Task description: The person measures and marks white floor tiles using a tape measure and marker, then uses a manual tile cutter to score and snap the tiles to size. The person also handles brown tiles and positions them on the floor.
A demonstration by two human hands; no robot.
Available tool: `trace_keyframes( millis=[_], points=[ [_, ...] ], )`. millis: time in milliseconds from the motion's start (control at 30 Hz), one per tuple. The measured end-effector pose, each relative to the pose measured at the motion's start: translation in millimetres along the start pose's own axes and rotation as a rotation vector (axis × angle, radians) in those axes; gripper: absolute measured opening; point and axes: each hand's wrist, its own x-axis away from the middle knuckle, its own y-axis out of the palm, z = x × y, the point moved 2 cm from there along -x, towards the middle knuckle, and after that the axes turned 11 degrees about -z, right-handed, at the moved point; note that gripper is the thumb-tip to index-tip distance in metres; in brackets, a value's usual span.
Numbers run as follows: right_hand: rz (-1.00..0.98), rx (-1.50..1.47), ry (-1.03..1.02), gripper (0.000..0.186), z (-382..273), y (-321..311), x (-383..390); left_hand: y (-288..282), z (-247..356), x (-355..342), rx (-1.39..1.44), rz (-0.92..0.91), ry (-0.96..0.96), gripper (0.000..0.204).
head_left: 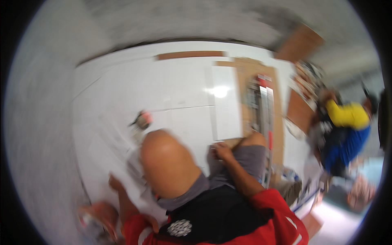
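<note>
On the shirt (220, 208) sits a white emblem (179, 228); what left hand (116, 183) and right hand (222, 151) hold, I cannot tell.

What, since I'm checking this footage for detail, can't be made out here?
In the head view:
Left hand: motion blur obscures its fingers and anything held.
Right hand: blur leaves its grip unclear.
Dark-and-pink object: too blurred to identify.
Cardboard: partly hidden by the right knee.
Co-worker: blur obscures what their hands are doing.
</note>
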Motion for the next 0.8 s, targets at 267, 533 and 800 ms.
trace_keyframes(
  millis=[267, 533, 800],
  points=[
    [0.067, -0.035, -0.014, 0.023, -14, 15, 13, -12, -29, -12, -0.055, -0.016, -0.176, 0.066],
    [0.035, -0.02, 0.001, 0.02, -19, 36, 27, -95, 69, 28, 0.346, 0.082, -0.27, 0.057],
    [0.029, 0.069, 0.014, 0.022, -12, 15, 15, -153, 236, 35, 0.391, 0.011, 0.429, 0.045]
  ],
)
